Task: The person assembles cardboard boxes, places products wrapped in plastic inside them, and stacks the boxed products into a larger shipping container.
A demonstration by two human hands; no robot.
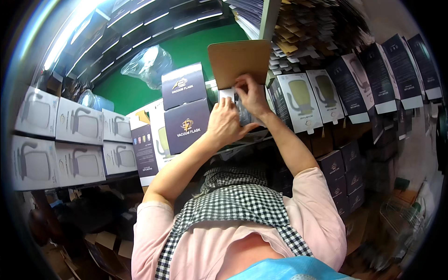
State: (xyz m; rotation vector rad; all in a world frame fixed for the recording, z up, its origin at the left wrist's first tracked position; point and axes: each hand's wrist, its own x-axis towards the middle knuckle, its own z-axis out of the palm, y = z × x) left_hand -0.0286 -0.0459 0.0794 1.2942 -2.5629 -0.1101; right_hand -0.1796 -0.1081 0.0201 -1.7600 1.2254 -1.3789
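Observation:
An upright carton with its brown cardboard lid (239,59) raised stands in front of me. My left hand (225,122) rests on it, fingers stretched out over a white flap (226,94) and thumb spread to the right. At the base of the lid, my right hand (252,98) is closed in a pinch; what lies between its fingertips is too small to tell. Between my hands a dark item in clear plastic (243,113) shows in the carton's opening, mostly hidden by my fingers. Just left of my left hand stands a dark blue box (188,125) with a gold emblem.
White boxes with jug pictures (80,125) are stacked at the left. More jug boxes (299,100) line the right side. A crumpled clear plastic bag (148,66) lies on the green surface (184,46). Flat cardboard pieces (308,28) are piled at the back right, and dark boxes (343,170) below.

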